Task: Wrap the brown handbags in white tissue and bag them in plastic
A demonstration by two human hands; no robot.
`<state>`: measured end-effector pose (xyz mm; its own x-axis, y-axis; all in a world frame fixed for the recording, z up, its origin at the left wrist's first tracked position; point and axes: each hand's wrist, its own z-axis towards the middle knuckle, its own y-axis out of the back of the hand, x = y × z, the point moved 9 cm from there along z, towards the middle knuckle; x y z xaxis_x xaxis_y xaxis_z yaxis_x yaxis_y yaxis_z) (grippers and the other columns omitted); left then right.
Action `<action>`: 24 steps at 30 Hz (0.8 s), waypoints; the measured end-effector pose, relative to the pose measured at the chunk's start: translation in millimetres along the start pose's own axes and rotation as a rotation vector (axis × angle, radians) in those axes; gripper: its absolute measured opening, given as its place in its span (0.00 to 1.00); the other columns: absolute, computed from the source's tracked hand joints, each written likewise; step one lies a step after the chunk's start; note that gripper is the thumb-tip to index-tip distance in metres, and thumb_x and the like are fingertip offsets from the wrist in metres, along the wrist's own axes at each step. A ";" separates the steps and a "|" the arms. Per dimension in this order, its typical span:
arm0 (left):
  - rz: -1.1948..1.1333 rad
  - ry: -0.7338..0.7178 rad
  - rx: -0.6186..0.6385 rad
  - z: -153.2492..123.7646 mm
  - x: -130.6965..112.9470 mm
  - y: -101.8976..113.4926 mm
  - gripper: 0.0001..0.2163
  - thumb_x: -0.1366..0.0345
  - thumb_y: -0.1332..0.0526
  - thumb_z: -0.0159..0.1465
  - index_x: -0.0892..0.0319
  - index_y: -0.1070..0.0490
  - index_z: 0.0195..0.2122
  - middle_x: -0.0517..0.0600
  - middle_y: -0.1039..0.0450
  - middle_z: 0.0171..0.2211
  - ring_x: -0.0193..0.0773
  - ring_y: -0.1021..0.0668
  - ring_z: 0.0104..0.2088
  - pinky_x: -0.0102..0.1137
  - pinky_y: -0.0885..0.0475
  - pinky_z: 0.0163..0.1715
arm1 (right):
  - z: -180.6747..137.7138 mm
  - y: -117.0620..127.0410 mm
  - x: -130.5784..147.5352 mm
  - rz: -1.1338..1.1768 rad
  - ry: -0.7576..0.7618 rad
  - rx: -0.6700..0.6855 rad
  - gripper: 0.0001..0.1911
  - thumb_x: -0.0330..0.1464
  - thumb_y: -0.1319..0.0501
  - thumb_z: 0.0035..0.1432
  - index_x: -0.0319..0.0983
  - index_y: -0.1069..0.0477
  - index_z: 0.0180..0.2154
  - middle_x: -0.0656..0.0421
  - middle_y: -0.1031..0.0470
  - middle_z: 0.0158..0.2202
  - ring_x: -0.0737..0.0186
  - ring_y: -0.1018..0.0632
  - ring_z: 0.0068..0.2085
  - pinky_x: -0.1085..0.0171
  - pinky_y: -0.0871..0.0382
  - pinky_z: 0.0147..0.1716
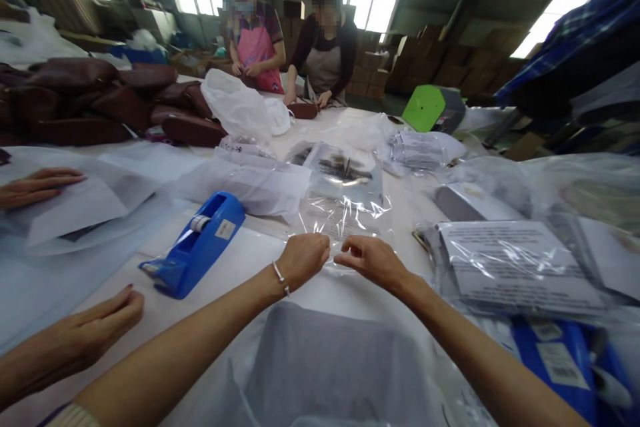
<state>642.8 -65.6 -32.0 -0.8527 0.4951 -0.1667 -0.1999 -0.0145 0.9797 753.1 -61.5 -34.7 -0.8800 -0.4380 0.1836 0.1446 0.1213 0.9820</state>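
A clear plastic bag (345,213) with a printed sheet and a dark item under its film lies flat in front of me. My left hand (306,257), with a bracelet at the wrist, is closed at the bag's near edge. Fingers bent and thumb drawn in, my right hand (373,260) is at the same edge, a little to the right. Exactly how much film each pinches is hard to make out. Below both arms lies a grey item wrapped in thin translucent white plastic (340,360).
A blue tape dispenser (200,243) stands left, by a co-worker's hands (105,327) and white paper. Bagged printed packs (515,260) and another blue dispenser (555,360) lie right. Brown bags (100,100) are heaped far left. Two people work beyond the table; a green-sided device (425,109) stands back right.
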 end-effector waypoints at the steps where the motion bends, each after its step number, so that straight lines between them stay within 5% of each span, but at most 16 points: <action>1: 0.016 -0.006 -0.033 -1.0 -2.8 4.3 0.07 0.69 0.45 0.68 0.60 0.28 0.37 0.53 0.24 0.34 0.44 0.22 0.36 0.33 0.31 0.32 | -0.9 1.9 1.2 -0.035 0.000 0.006 0.10 0.43 0.41 0.64 0.45 0.27 0.40 0.63 0.22 0.34 0.65 0.23 0.33 0.67 0.42 0.28; 5: 0.077 -0.098 -0.120 -6.4 -12.9 15.6 0.07 0.68 0.48 0.71 0.61 0.31 0.40 0.54 0.27 0.38 0.45 0.25 0.42 0.36 0.31 0.39 | -6.2 2.5 -0.1 -0.173 -0.004 0.013 0.08 0.28 0.45 0.65 0.40 0.27 0.36 0.55 0.21 0.36 0.59 0.22 0.36 0.65 0.43 0.29; 11: 0.140 -0.202 -0.127 -34.7 8.7 8.6 0.04 0.67 0.41 0.69 0.59 0.32 0.36 0.51 0.29 0.34 0.43 0.26 0.36 0.35 0.34 0.36 | -39.2 -8.0 -30.4 -0.274 -0.061 0.014 0.06 0.27 0.43 0.63 0.40 0.29 0.34 0.54 0.22 0.34 0.56 0.21 0.35 0.64 0.44 0.28; 20: 0.174 0.104 -0.111 -74.9 56.9 -2.2 0.04 0.72 0.42 0.66 0.60 0.29 0.38 0.55 0.26 0.39 0.47 0.25 0.41 0.36 0.32 0.38 | -106.0 -19.9 -86.2 0.015 -0.312 -0.363 0.09 0.40 0.44 0.63 0.42 0.29 0.36 0.61 0.24 0.25 0.60 0.24 0.26 0.65 0.44 0.26; 24: -0.216 0.481 -0.027 -89.2 93.3 -14.9 0.08 0.60 0.42 0.66 0.58 0.28 0.37 0.51 0.25 0.30 0.46 0.22 0.32 0.31 0.34 0.27 | -127.9 -24.5 -106.5 0.606 -0.565 -0.530 0.13 0.44 0.34 0.52 0.42 0.28 0.31 0.62 0.28 0.22 0.62 0.29 0.24 0.65 0.41 0.26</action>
<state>523.1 -96.6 -72.0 -0.9146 0.0352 -0.4028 -0.4024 0.0181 0.9153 901.1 -131.7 -72.8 -0.6567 0.0740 0.7505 0.7055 -0.2913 0.6460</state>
